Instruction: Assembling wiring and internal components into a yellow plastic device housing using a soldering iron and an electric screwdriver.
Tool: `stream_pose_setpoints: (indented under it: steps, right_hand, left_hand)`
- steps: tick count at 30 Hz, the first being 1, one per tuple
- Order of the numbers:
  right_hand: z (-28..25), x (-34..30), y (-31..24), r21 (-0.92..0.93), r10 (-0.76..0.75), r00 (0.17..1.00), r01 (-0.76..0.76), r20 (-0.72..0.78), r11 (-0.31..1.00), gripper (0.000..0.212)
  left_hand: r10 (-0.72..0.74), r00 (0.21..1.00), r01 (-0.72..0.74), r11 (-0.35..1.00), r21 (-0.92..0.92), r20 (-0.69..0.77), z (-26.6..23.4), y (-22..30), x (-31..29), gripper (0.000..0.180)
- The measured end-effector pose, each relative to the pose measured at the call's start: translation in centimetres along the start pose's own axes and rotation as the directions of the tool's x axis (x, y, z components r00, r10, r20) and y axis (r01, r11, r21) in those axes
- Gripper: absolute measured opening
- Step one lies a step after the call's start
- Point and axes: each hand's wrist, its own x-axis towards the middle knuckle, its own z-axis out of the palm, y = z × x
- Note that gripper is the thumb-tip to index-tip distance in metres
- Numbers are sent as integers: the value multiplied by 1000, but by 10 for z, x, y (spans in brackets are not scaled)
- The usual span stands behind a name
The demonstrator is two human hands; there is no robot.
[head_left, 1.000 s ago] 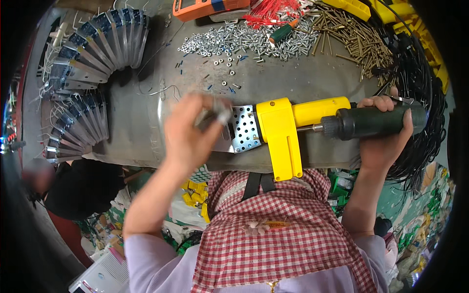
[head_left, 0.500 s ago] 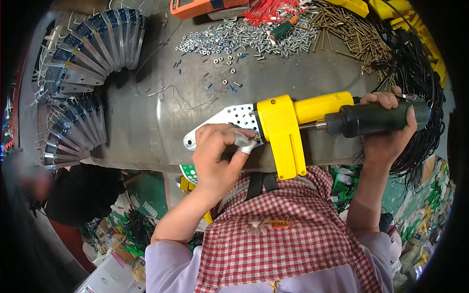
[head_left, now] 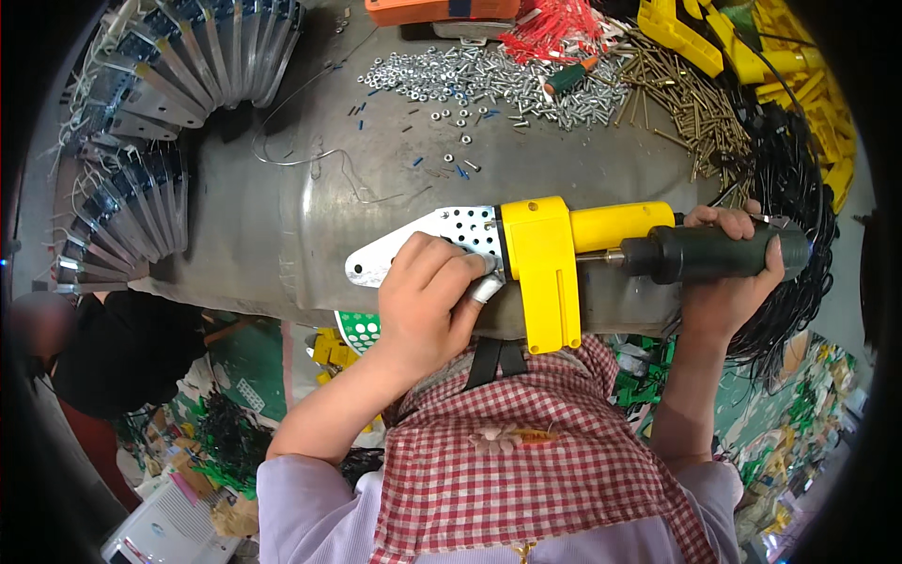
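Note:
A yellow plastic housing [head_left: 545, 273] with a yellow tubular handle [head_left: 620, 226] lies near the table's front edge. Joined to its left side is a white perforated metal plate [head_left: 423, 249], tapering to the left. My left hand [head_left: 427, 301] is closed in a pinch on the plate's lower edge, beside the housing; tape wraps one fingertip. Whether a small part sits between those fingers is hidden. My right hand [head_left: 728, 273] wraps round a dark green electric screwdriver [head_left: 695, 254], held level. Its thin shaft [head_left: 597, 257] points left and meets the housing's right side.
Bolts and nuts [head_left: 489, 85] are heaped at the back, with long brass-coloured screws [head_left: 695, 122], red ties [head_left: 554, 28] and a green-handled tool [head_left: 568, 77]. Black cables [head_left: 799, 188] and yellow parts [head_left: 817, 103] crowd the right. Fanned clear-and-blue pieces [head_left: 141, 211] line the left. Another person [head_left: 122, 352] is at lower left.
The view has shifted a little, so the table's contents appear displaced. My left fingertips have closed more over the plate's corner. The screwdriver stays in my right hand, its shaft still at the housing.

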Motion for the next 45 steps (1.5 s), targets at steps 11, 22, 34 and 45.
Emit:
stream_pose_setpoints:
  steps: [11,22,34,45]
  right_hand:
    - [-1,3,3,76,-31,1000,31,2,997,35]
    - [-17,75,-132,-558,4,999,-28,-44,829,48]
    - [-38,173,-123,-539,-94,728,408,679,-737,24]
    - [136,138,95,-801,125,798,558,590,219,19]
  left_hand:
    - [27,1000,-27,1000,-9,-2,10,4,3,28]
    - [-114,993,114,993,2,31,-6,9,2,35]
    - [-171,975,166,985,-46,-139,-47,-11,17,25]
    - [-736,593,678,675,-291,-325,-108,-92,-39,11]
